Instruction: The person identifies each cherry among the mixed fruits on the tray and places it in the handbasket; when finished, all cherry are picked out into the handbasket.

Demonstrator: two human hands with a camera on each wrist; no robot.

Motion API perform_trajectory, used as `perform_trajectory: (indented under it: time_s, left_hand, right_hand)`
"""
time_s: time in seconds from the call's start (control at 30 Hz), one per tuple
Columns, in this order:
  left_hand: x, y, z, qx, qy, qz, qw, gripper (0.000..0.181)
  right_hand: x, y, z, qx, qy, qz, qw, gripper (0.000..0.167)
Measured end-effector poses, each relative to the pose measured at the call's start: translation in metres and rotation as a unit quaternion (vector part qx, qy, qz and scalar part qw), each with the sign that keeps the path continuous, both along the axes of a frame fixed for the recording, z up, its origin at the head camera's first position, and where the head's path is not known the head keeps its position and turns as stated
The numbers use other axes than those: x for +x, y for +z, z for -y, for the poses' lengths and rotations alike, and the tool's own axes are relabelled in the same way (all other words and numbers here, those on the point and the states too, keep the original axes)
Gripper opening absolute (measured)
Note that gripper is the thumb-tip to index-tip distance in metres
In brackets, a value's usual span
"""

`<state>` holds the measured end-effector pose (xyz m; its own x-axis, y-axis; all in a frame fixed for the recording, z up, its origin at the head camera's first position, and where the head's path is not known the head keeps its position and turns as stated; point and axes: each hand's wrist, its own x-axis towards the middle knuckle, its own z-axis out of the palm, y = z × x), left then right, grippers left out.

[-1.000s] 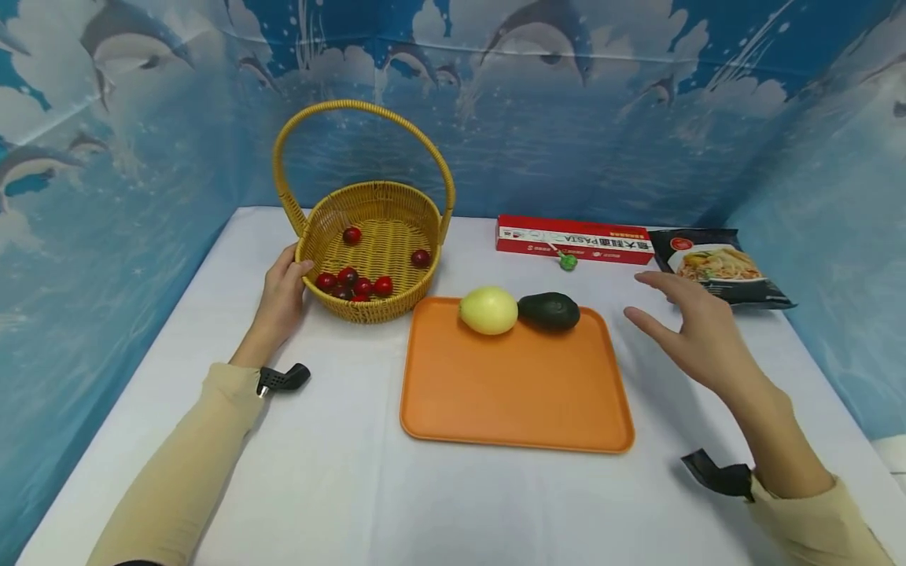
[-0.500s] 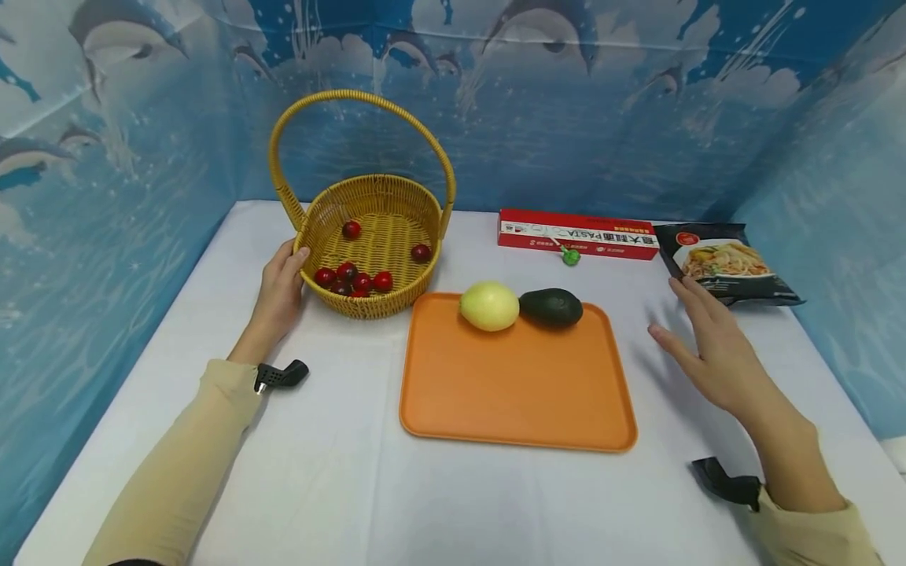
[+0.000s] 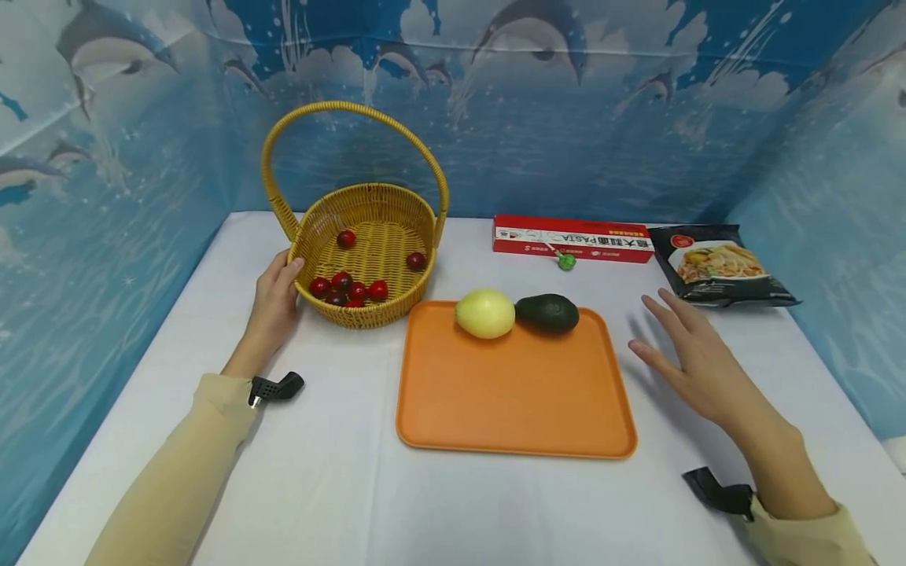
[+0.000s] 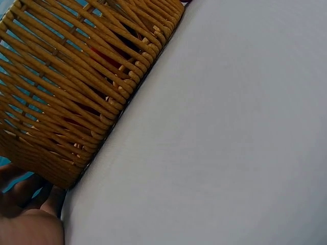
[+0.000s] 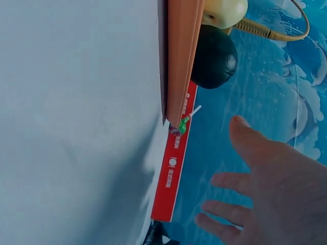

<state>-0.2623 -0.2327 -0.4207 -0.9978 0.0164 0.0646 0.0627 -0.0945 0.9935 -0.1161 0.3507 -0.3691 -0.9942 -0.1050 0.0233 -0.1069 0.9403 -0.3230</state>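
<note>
My left hand (image 3: 272, 306) grips the near left rim of a yellow woven basket (image 3: 375, 317), thumb over the rim and fingers against the outside. Its fingers also show beside the basket wall (image 4: 76, 92) in the left wrist view. Several dark red cherries (image 3: 357, 291) lie inside the basket, mostly on the near side. My right hand (image 3: 701, 369) hovers over the table right of the orange tray (image 3: 517, 401), fingers spread and holding nothing. At the tray's far edge sit a pale yellow fruit (image 3: 484, 313) and a dark green avocado (image 3: 548, 314), side by side.
A red pasta box (image 3: 602, 240) lies at the back, with a green lollipop (image 3: 566, 261) in front of it. Right of the box is a black noodle packet (image 3: 722, 267). A patterned blue curtain (image 3: 495, 157) closes off the back and sides.
My right hand first shifts right toward the noodle packet, then back left and slightly nearer, its fingers more fanned out. The left hand stays on the basket. The head view tilts a little.
</note>
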Motion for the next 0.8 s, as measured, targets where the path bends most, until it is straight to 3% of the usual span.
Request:
perform_trajectory:
  time_s: [0.33,0.57,0.8]
  left_hand:
    - [-0.001,-0.001,0.0,-0.001,0.0,-0.002,1.0,0.062]
    - [-0.002,0.0,0.003,-0.003,0.01,-0.004,0.9999,0.062]
    - [-0.002,0.002,0.008,-0.006,0.014,-0.01,0.9998,0.062]
  right_hand:
    - [0.002,-0.002,0.004,0.017,0.009,0.007,0.9998,0.089]
    - [-0.008,-0.005,0.002,0.005,0.029,-0.016,0.9994,0.083]
    - [-0.017,-0.006,0.005,-0.001,0.028,0.008,0.9996,0.083]
